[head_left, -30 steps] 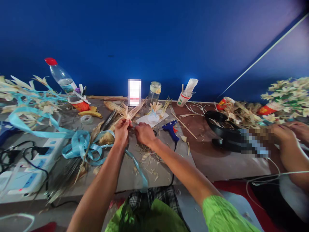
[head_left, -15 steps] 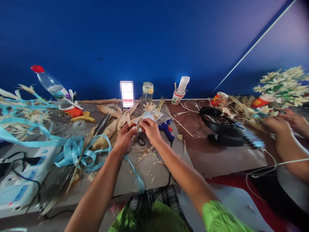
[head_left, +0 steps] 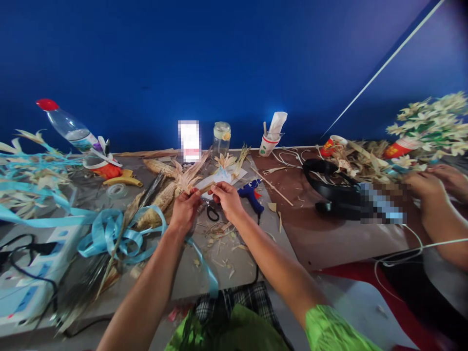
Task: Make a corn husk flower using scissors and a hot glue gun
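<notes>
Left hand (head_left: pixel 185 208) and right hand (head_left: pixel 226 199) in facing fingertip pinches on a dry husk strip (head_left: pixel 205 188), above the grey tabletop (head_left: pixel 237 273).

Partly hidden tips; no telling how firm the hold. Chief risk: a split along the grain, from too hard a pull on seemingly brittle husk. Just below the hands, a black handle loop (head_left: pixel 212 213), probably scissors: possible knock from a dropped wrist. Beyond, a husk flower (head_left: pixel 224 161): crushable by a forward reach. To the right, a blue glue gun (head_left: pixel 251 196), with its cord (head_left: pixel 259 219) under the right forearm (head_left: pixel 270 248): possible snag. Between forearms, light-blue ribbon (head_left: pixel 206 268): easily dragged by an elbow.

Dim indoor light, glaring pixelated screen (head_left: pixel 189 141), purplish sheen on blue wall (head_left: pixel 226 63), stretched edges, soft fine detail
</notes>
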Demonstrator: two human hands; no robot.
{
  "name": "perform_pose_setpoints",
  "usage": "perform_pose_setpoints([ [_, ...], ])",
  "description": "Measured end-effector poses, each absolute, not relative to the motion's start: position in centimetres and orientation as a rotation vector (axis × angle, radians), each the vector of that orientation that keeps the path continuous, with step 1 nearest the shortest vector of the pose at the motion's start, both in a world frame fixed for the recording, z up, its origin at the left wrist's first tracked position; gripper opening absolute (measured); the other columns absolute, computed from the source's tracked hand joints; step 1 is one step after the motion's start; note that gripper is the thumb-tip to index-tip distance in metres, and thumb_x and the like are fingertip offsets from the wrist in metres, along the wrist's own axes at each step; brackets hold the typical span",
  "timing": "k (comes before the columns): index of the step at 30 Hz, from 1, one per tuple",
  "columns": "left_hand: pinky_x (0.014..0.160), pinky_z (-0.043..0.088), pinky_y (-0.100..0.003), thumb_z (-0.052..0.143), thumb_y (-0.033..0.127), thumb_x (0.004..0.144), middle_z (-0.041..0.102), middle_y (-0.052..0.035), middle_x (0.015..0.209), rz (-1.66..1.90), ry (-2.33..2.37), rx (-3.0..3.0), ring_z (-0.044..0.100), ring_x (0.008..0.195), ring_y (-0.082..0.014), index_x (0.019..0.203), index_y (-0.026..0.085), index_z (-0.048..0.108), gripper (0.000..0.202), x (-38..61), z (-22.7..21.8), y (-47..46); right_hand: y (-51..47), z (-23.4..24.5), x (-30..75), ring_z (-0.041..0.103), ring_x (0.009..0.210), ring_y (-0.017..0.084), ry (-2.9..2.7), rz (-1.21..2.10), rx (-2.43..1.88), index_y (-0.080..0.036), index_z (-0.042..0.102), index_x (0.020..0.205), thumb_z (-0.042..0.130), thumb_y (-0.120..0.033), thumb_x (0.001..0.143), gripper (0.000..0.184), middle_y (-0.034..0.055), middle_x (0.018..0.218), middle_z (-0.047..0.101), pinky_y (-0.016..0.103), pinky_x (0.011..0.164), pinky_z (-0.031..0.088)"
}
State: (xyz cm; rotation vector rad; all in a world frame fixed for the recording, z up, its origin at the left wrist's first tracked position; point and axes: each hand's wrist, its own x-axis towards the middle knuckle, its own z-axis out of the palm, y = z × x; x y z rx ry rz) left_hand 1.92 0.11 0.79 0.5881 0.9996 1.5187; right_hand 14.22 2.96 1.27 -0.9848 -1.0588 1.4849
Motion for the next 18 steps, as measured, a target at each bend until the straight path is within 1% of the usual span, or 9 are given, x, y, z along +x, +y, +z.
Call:
perform_pose_setpoints([
  [4,0.053,0.043,-0.018,0.078,0.022,0.056,0.049,0.0058,0.061,1.54,0.973,0.541,0.047,0.052,-0.0043,0.071,0.014,0.055,0.028,1.8,0.8,0.2,2.7,0.6,14.3,0.039,0.047,0.006,-1.176,1.443,-1.025,-0.017,0.057,0.065,0.06,-0.039,0.07,0.022,-0.0035,0.058,0.055,0.021,0.046,0.028],
  [7,0.053,0.043,-0.018,0.078,0.021,0.056,0.049,0.0061,0.061,1.557,0.972,0.55,0.046,0.051,-0.0038,0.071,0.014,0.055,0.028,1.6,0.8,0.2,2.6,0.4,14.5,0.042,0.052,0.008,-1.254,1.392,-1.025,-0.018,0.058,0.072,0.059,-0.036,0.069,0.019,-0.0026,0.063,0.056,0.021,0.049,0.032],
  [9,0.054,0.043,-0.018,0.076,0.021,0.057,0.048,0.0063,0.059,1.551,0.979,0.581,0.045,0.05,-0.004,0.071,0.014,0.055,0.027,1.5,0.7,0.2,2.5,0.5,14.8,0.049,0.063,0.01,-1.337,1.296,-1.0,-0.019,0.059,0.087,0.061,-0.033,0.067,0.024,0.0004,0.079,0.061,0.022,0.057,0.039],
  [11,0.053,0.042,-0.019,0.075,0.022,0.058,0.047,0.0062,0.057,1.531,1.01,0.635,0.044,0.049,-0.0044,0.071,0.015,0.055,0.025,1.4,0.6,0.1,2.5,0.7,15.0,0.053,0.079,0.013,-1.437,1.154,-0.99,-0.021,0.057,0.105,0.064,-0.031,0.067,0.04,0.004,0.101,0.061,0.024,0.068,0.044],
  [12,0.052,0.041,-0.019,0.074,0.022,0.058,0.047,0.0059,0.056,1.513,1.034,0.668,0.044,0.049,-0.0047,0.07,0.015,0.055,0.024,1.4,0.6,0.0,2.5,0.9,15.1,0.054,0.086,0.014,-1.486,1.078,-0.995,-0.022,0.056,0.11,0.064,-0.031,0.067,0.045,0.0053,0.108,0.059,0.026,0.073,0.044],
  [13,0.052,0.04,-0.019,0.074,0.022,0.059,0.047,0.0056,0.056,1.499,1.062,0.701,0.044,0.049,-0.005,0.069,0.015,0.055,0.022,1.4,0.5,0.0,2.5,1.0,15.2,0.054,0.089,0.015,-1.528,1.012,-1.004,-0.022,0.056,0.111,0.064,-0.032,0.068,0.044,0.0059,0.11,0.058,0.027,0.077,0.044],
  [14,0.051,0.04,-0.019,0.073,0.022,0.059,0.047,0.0053,0.056,1.487,1.09,0.732,0.044,0.049,-0.0052,0.069,0.015,0.055,0.021,1.3,0.4,0.0,2.6,1.1,15.2,0.054,0.09,0.016,-1.563,0.959,-1.012,-0.022,0.058,0.108,0.062,-0.032,0.071,0.038,0.0059,0.108,0.059,0.028,0.079,0.044],
  [16,0.05,0.038,-0.019,0.072,0.023,0.061,0.047,0.0051,0.056,1.482,1.139,0.785,0.043,0.048,-0.0055,0.068,0.015,0.055,0.02,1.2,0.2,0.1,2.7,1.2,15.3,0.055,0.087,0.016,-1.629,0.892,-1.014,-0.02,0.062,0.092,0.058,-0.033,0.075,0.022,0.0049,0.095,0.062,0.028,0.079,0.043],
  [18,0.048,0.036,-0.019,0.071,0.023,0.062,0.048,0.0049,0.056,1.511,1.185,0.84,0.042,0.048,-0.0061,0.069,0.016,0.056,0.018,1.2,0.0,0.1,2.7,1.1,15.4,0.055,0.082,0.015,-1.677,0.852,-1.014,-0.019,0.061,0.078,0.055,-0.034,0.078,0.017,0.0036,0.084,0.062,0.027,0.077,0.043],
])
